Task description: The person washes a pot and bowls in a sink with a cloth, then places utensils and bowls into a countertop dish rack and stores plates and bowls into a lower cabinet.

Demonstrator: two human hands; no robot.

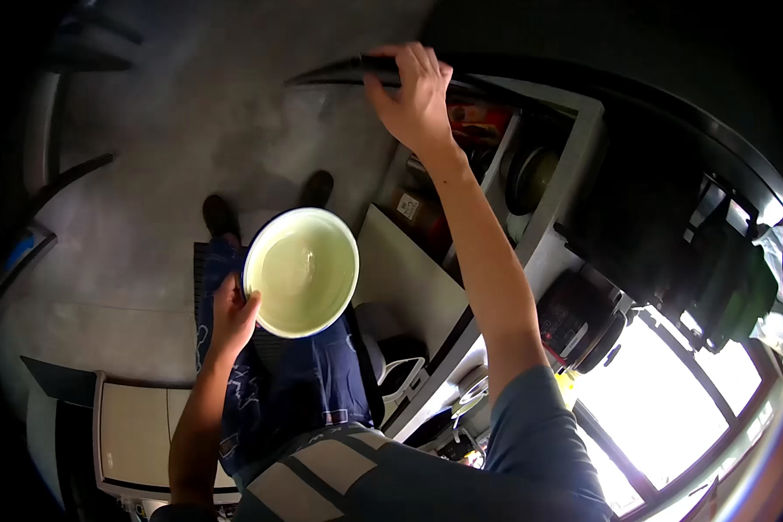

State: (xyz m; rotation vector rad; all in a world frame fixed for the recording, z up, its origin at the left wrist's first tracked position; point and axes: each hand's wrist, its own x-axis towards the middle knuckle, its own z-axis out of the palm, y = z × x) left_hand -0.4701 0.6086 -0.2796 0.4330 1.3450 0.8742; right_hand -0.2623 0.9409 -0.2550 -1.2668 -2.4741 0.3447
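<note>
My left hand grips the rim of a round, pale bowl with a dark outer edge, thumb over the rim. The bowl is held in front of my legs with its opening facing up, and its inside looks bare apart from a glint of light. My right arm is stretched forward, and my right hand is closed over the edge of a dark door or panel. Its fingertips are partly hidden. Beside it, an open cabinet shows red packages and dark round cookware.
A cardboard box with a white label sits low in the cabinet. A pale door panel stands open near my right leg. On the right are a black appliance and a bright window. Chair-like frames stand left.
</note>
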